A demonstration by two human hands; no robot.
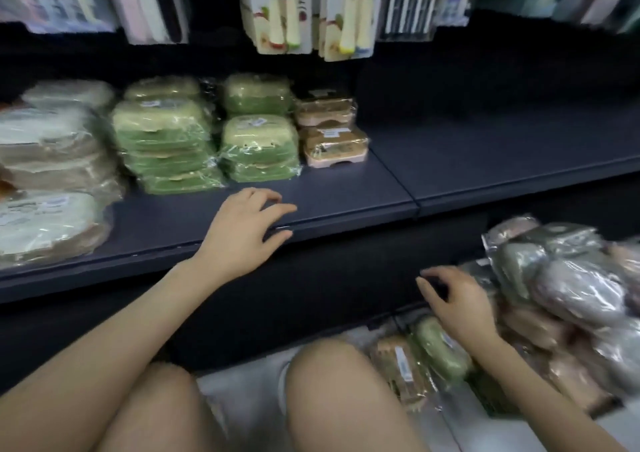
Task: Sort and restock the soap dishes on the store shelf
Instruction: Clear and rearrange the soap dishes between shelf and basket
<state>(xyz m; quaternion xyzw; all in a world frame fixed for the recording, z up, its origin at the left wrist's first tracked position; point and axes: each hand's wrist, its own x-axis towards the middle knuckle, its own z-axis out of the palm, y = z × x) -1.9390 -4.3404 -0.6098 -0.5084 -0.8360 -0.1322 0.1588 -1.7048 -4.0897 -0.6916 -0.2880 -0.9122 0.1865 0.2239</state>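
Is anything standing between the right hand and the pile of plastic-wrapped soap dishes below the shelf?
Nothing visible. The right hand is at the edge of the pile of plastic-wrapped soap dishes, with no object between them.

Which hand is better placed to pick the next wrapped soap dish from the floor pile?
Probably the right hand: it hovers beside the pile of wrapped soap dishes, fingers loosely spread and holding nothing. The left hand rests on the shelf, away from the pile.
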